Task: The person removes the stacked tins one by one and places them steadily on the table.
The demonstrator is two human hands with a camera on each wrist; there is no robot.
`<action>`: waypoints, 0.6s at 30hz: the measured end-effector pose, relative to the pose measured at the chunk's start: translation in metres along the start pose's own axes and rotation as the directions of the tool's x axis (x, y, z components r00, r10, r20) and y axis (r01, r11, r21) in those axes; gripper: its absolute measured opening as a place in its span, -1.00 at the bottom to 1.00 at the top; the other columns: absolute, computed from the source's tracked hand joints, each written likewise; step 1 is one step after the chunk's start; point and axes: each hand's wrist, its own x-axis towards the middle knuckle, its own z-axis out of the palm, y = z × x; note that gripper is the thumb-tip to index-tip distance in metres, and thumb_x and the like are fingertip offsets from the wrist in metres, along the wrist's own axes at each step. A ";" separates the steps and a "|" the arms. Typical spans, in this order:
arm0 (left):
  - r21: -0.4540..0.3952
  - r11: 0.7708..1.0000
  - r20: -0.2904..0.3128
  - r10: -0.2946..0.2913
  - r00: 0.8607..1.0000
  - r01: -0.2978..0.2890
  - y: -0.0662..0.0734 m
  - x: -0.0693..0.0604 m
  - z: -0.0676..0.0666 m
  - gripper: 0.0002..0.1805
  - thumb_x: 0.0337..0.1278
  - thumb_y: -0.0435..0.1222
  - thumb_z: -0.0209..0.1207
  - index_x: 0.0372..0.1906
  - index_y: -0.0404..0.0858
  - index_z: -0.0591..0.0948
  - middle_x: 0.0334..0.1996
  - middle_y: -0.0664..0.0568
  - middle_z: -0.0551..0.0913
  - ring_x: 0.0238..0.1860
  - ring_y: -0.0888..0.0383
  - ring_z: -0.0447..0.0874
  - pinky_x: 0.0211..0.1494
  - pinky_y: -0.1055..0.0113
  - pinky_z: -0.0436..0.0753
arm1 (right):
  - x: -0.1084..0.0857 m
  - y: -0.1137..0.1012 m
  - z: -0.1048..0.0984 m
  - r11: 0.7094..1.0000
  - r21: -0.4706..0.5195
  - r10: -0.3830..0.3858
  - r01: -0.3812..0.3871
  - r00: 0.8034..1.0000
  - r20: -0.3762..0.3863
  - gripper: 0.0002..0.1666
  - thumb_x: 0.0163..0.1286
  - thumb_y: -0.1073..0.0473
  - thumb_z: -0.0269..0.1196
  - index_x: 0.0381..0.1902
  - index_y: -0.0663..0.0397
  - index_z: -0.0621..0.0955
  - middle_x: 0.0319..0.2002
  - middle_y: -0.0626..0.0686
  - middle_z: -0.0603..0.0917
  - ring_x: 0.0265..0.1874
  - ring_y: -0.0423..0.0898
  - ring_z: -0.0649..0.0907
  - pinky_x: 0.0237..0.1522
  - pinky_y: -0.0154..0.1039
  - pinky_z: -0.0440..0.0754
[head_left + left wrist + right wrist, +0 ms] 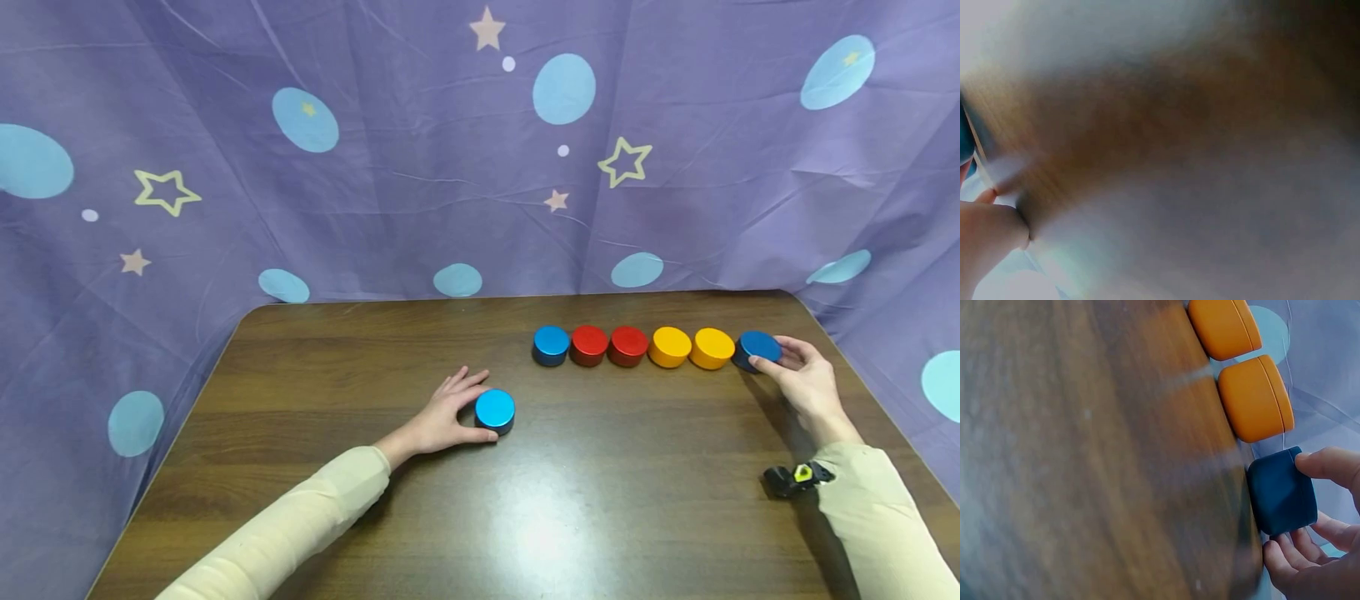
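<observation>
My left hand (442, 419) holds a light-blue round lidded tin (495, 410) between thumb and index finger, near the middle of the table. In the left wrist view, only part of that hand (991, 234) and a sliver of blue tin (965, 137) show at the left edge. Far right, my right hand (810, 383) grips a dark-blue round tin (758, 350), thumb in front and fingers behind. The right wrist view shows this dark-blue tin (1280, 492) standing beside a yellow tin (1255, 400), with a small gap between them.
Leftward along the back of the wooden table (337, 417) stand two yellow tins (712, 348), two red tins (588, 346) and another blue tin (551, 346), in one row. A purple patterned curtain (420, 167) hangs behind the table. A black device (797, 479) sits at my right wrist.
</observation>
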 end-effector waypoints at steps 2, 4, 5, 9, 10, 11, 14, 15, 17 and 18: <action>0.001 1.000 0.004 -0.007 1.000 0.007 0.000 0.001 0.001 -0.28 -0.05 -0.09 0.44 0.25 -0.28 0.51 0.42 -0.18 0.22 0.47 -0.23 -0.13 0.41 -0.20 -0.16 | -0.001 0.000 -0.001 0.999 -0.042 -0.004 0.004 1.000 0.000 -0.56 0.25 0.12 0.37 0.04 -0.11 0.47 -0.23 -0.27 0.47 -0.30 -0.48 0.44 -0.29 -0.64 0.39; -0.005 1.000 0.006 -0.013 1.000 0.013 0.001 0.002 0.001 -0.28 -0.05 -0.09 0.44 0.25 -0.29 0.51 0.42 -0.18 0.22 0.47 -0.23 -0.13 0.41 -0.20 -0.16 | -0.002 -0.001 -0.002 0.996 -0.089 -0.012 0.013 1.000 0.013 -0.39 0.27 0.10 0.35 0.22 0.11 0.40 -0.07 -0.03 0.50 -0.24 -0.42 0.44 -0.28 -0.64 0.37; -0.012 1.000 0.006 -0.017 1.000 0.017 0.002 0.002 0.002 -0.28 -0.05 -0.09 0.44 0.24 -0.29 0.51 0.42 -0.19 0.22 0.47 -0.23 -0.13 0.41 -0.21 -0.16 | -0.003 -0.002 -0.002 0.994 -0.109 -0.018 0.020 1.000 0.018 -0.29 0.28 0.11 0.34 0.30 0.20 0.33 0.01 0.09 0.47 -0.20 -0.38 0.45 -0.28 -0.64 0.37; -0.046 0.998 -0.010 -0.032 0.999 0.031 0.004 0.003 0.002 -0.29 -0.08 -0.12 0.46 0.22 -0.32 0.53 0.41 -0.19 0.25 0.47 -0.23 -0.13 0.41 -0.20 -0.17 | -0.008 -0.007 -0.006 0.989 -0.136 -0.046 0.049 0.999 0.028 -0.08 0.32 0.13 0.31 0.45 0.28 0.09 0.21 0.38 0.28 -0.05 -0.21 0.46 -0.22 -0.65 0.38; -0.056 0.998 -0.014 -0.039 0.999 0.038 0.004 0.004 0.001 -0.29 -0.08 -0.13 0.46 0.21 -0.32 0.53 0.40 -0.19 0.26 0.47 -0.22 -0.13 0.41 -0.19 -0.17 | -0.010 -0.008 -0.006 0.991 -0.126 -0.050 0.052 0.999 0.021 -0.08 0.31 0.14 0.31 0.46 0.25 0.09 0.20 0.36 0.28 -0.03 -0.19 0.46 -0.19 -0.65 0.39; -0.061 0.997 -0.019 -0.046 0.999 0.044 0.004 0.004 0.001 -0.30 -0.09 -0.13 0.47 0.20 -0.32 0.54 0.40 -0.19 0.27 0.47 -0.22 -0.12 0.42 -0.18 -0.17 | -0.011 -0.010 -0.007 0.993 -0.108 -0.055 0.057 0.998 0.016 -0.10 0.31 0.16 0.31 0.46 0.21 0.10 0.18 0.31 0.29 -0.01 -0.19 0.45 -0.17 -0.65 0.39; -0.065 0.996 -0.035 -0.066 0.997 0.064 0.005 0.006 0.002 -0.30 -0.10 -0.15 0.47 0.18 -0.35 0.55 0.37 -0.20 0.31 0.46 -0.24 -0.08 0.42 -0.18 -0.15 | -0.017 -0.015 -0.010 0.996 -0.045 -0.072 0.072 0.997 0.000 -0.19 0.30 0.21 0.32 0.42 0.05 0.21 0.09 0.06 0.33 -0.04 -0.28 0.45 -0.15 -0.65 0.41; -0.067 0.995 -0.042 -0.075 0.996 0.072 0.005 0.007 0.002 -0.30 -0.10 -0.15 0.47 0.18 -0.37 0.54 0.36 -0.21 0.32 0.45 -0.25 -0.06 0.42 -0.18 -0.14 | -0.019 -0.017 -0.011 0.997 -0.023 -0.078 0.078 0.997 -0.003 -0.23 0.29 0.23 0.32 0.38 -0.02 0.25 0.05 -0.04 0.34 -0.06 -0.32 0.46 -0.17 -0.65 0.43; -0.077 0.993 -0.054 -0.096 0.994 0.091 0.007 0.009 0.001 -0.28 -0.11 -0.17 0.47 0.19 -0.41 0.52 0.33 -0.22 0.35 0.44 -0.25 -0.03 0.42 -0.17 -0.13 | -0.024 -0.021 -0.012 0.995 0.030 -0.095 0.095 0.995 -0.003 -0.32 0.28 0.27 0.32 0.30 -0.12 0.32 -0.02 -0.19 0.33 -0.13 -0.40 0.47 -0.22 -0.65 0.45; -0.085 0.991 -0.062 -0.108 0.992 0.102 0.008 0.009 0.001 -0.27 -0.11 -0.19 0.47 0.20 -0.43 0.51 0.32 -0.23 0.37 0.44 -0.25 -0.02 0.42 -0.17 -0.12 | -0.026 -0.023 -0.012 0.993 0.069 -0.100 0.100 0.995 -0.004 -0.36 0.28 0.30 0.32 0.24 -0.17 0.36 -0.05 -0.23 0.33 -0.16 -0.45 0.49 -0.25 -0.65 0.46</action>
